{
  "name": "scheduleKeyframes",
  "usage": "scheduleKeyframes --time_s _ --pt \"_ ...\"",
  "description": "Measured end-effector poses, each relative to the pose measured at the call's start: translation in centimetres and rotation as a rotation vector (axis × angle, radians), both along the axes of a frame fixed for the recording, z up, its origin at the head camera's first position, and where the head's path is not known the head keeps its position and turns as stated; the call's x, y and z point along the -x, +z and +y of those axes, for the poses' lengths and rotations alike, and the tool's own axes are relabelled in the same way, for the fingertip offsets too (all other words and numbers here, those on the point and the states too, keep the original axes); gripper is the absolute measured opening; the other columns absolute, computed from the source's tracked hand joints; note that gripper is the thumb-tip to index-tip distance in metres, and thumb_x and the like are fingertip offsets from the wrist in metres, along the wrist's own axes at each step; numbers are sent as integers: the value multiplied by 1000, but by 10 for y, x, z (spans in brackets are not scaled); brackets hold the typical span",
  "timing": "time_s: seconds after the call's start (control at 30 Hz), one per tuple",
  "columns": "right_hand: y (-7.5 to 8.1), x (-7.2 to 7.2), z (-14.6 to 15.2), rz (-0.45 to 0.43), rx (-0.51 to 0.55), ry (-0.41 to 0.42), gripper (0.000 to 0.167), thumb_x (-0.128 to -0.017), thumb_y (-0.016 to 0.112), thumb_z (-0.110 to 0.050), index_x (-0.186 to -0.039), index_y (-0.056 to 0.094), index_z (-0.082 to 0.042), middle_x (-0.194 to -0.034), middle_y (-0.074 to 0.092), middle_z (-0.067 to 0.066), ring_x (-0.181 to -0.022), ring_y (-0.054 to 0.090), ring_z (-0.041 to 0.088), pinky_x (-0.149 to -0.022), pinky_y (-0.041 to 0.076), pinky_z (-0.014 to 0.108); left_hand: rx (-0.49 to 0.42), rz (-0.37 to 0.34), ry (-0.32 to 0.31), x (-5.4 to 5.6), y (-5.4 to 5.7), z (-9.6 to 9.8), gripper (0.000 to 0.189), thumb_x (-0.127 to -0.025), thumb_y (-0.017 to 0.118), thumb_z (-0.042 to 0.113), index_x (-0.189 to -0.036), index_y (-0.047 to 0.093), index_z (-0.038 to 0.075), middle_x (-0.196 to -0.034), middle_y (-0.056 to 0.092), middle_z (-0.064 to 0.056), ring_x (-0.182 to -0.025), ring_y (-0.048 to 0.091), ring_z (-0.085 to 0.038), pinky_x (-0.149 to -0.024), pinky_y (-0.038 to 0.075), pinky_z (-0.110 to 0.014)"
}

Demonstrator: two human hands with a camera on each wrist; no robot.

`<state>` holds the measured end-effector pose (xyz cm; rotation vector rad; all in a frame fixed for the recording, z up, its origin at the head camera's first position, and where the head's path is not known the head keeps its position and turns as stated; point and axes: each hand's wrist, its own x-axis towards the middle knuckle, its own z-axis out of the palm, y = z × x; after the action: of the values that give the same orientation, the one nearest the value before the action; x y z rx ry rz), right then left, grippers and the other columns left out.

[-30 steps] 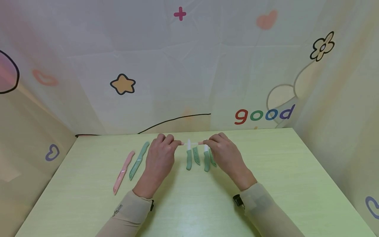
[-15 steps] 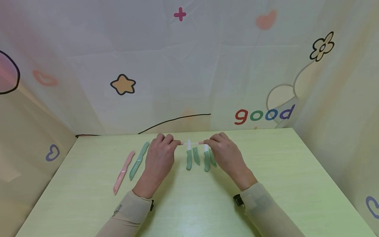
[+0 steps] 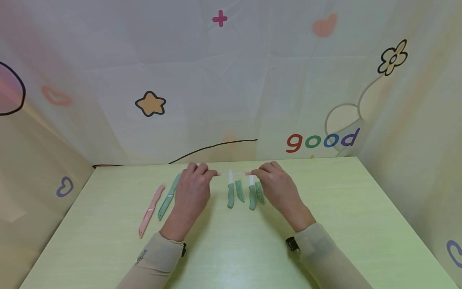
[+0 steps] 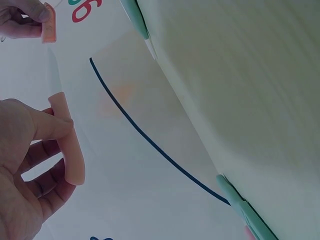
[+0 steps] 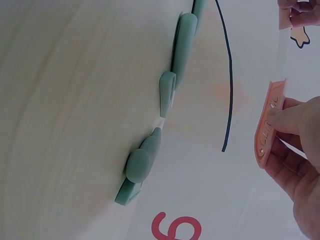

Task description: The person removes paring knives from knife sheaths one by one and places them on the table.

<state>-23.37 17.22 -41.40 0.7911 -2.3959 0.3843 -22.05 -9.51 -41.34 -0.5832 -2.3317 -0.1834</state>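
My left hand (image 3: 195, 184) grips the pink handle of a small knife (image 4: 72, 145), whose pale blade points toward my right hand. A pink knife sheath (image 5: 269, 125) is pinched in my right hand (image 3: 276, 184), its open end facing the blade tip. In the left wrist view a gap shows between blade and sheath. Below and between my hands lie two green-handled knives, one nearer the left (image 3: 230, 194) and one nearer the right (image 3: 252, 196), with white blades bare. Beside each lies a green sheath, one in the middle (image 3: 240, 190) and another (image 3: 259, 193) near my right wrist.
To the left on the pale wooden table (image 3: 231, 253) lie a sheathed pink knife (image 3: 150, 210) and a sheathed green knife (image 3: 169, 197), the latter partly behind my left hand. A patterned curtain (image 3: 202, 80) rises behind the table's back edge and along both sides.
My hands have drawn slightly apart, the left one leftward with the knife and the right one rightward with the sheath. The gap between them has widened. The knives on the table stay put.
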Motion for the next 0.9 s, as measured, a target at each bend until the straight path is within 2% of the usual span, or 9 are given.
scheduleKeyframes --time_s 0.27,0.5,0.9 --pt "-1 0 2 -24 47 -11 26 -90 79 9 -110 82 -6 -99 74 8 -97 65 27 -82 62 37 -27 5 5 1 1 -2 31 -88 71 -14 -105 84 10 -87 63 -6 -78 53 -28 -62 46 -35" --pt "0 0 1 -57 82 -28 19 -93 76 5 -109 82 -5 -97 74 8 -95 65 28 -80 61 37 -66 4 30 2 1 -4 32 -84 72 -13 -102 84 10 -87 66 -7 -78 56 -28 -61 47 -34" --pt "3 3 -2 -153 158 -63 17 -93 80 -1 -109 83 -5 -100 77 7 -92 68 26 -78 61 37 -185 -111 63 3 1 -6 26 -86 74 -9 -103 83 8 -94 72 -8 -82 61 -29 -64 54 -37"
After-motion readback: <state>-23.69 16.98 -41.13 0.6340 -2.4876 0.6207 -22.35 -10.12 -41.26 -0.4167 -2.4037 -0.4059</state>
